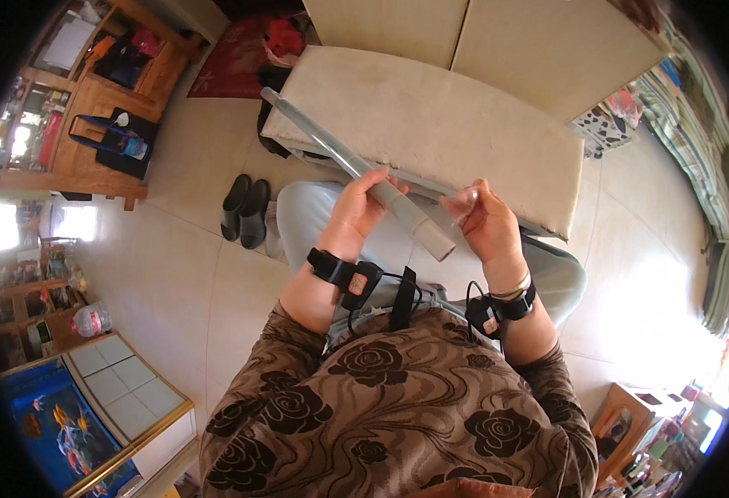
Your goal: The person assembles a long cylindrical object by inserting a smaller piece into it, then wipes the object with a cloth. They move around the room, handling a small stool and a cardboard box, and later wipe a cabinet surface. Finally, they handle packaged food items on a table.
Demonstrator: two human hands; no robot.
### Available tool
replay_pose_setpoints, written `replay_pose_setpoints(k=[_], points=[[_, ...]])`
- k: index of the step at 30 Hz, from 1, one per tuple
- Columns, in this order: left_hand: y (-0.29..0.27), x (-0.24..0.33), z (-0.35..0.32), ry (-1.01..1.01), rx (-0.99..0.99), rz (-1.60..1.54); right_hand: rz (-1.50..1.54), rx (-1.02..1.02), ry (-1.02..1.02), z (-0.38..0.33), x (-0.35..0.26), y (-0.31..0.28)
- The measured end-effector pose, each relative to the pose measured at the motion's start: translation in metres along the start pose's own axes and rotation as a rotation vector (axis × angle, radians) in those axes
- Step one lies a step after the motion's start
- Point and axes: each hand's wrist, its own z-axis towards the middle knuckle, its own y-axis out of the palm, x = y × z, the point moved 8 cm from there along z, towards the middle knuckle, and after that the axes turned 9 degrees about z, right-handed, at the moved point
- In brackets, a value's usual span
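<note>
My left hand [357, 209] is closed around a long, pale grey tube [318, 135]. It slants from the far left over the bench down to its near end between my hands. The near part looks wrapped in a clear, shiny layer. In my right hand [494, 228] a crumpled bit of clear plastic film [464, 202] is pinched between thumb and fingers, just right of the tube and apart from it. Whether it is tape or wrapping I cannot tell. Both hands are above my lap.
A cream-topped bench [439, 116] stands right in front of my knees. Dark slippers [245, 209] sit on the tiled floor to the left. Wooden shelving [124, 100] is at the far left, a fish-patterned blue panel [66, 427] at the near left, and a striped curtain [688, 124] at the right.
</note>
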Motion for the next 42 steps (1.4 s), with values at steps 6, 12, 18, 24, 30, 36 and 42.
replay_pose_setpoints(k=[6, 12, 18, 24, 30, 36, 42], points=[[-0.012, -0.008, 0.007, -0.036, 0.035, 0.036, -0.033, 0.068, 0.016, 0.005, -0.021, -0.011], [-0.007, -0.009, 0.004, 0.02, -0.036, 0.049, -0.949, 0.204, -0.301, -0.017, -0.08, -0.007], [0.042, -0.046, 0.033, 0.023, -0.193, 0.173, -1.741, -0.117, -0.047, -0.025, -0.014, -0.006], [0.04, -0.086, 0.067, -0.096, -0.141, 0.295, -1.913, -0.019, -0.05, -0.02, -0.017, -0.04], [0.036, -0.074, 0.105, -0.116, -0.176, 0.353, -2.232, -0.061, -0.304, -0.017, -0.063, -0.051], [0.023, -0.064, 0.137, -0.044, -0.086, 0.27, -2.427, 0.005, -0.556, 0.013, -0.093, -0.045], [-0.022, -0.03, 0.145, 0.019, 0.078, 0.207, -2.422, -0.062, -0.58, 0.063, -0.079, -0.037]])
